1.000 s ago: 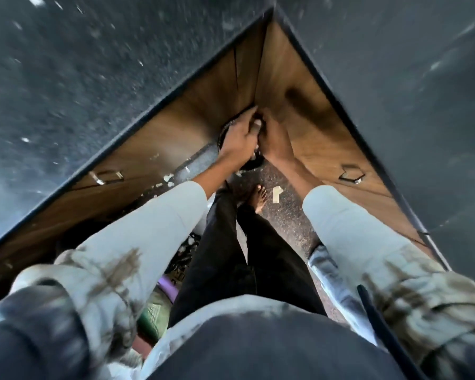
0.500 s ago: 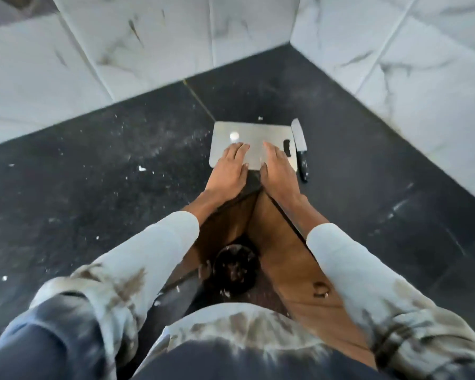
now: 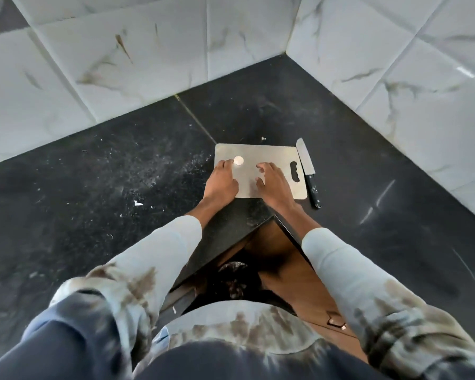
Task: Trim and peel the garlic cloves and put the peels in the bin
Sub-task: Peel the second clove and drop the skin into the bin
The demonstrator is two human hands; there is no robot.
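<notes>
A steel cutting board (image 3: 269, 153) lies on the black counter in the corner. A pale peeled garlic clove (image 3: 238, 160) sits on its left part. My left hand (image 3: 221, 182) rests flat on the board's left edge, its fingertips right beside the clove. Over the board's middle, my right hand (image 3: 273, 183) lies with loosely spread fingers and holds nothing. A black-handled knife (image 3: 307, 171) lies along the board's right side. The bin (image 3: 232, 281), lined with a dark bag, stands on the floor below the counter's inner corner.
White marble-look tiled walls (image 3: 148, 50) close the corner behind and to the right. The black counter (image 3: 93, 187) carries scattered white peel scraps at the left. Brown cabinet fronts (image 3: 313, 286) with a metal handle drop below the counter edge.
My view rose from the bin on the floor to the counter. Both hands left the bin, came up onto the board and spread apart, the left one reaching the clove.
</notes>
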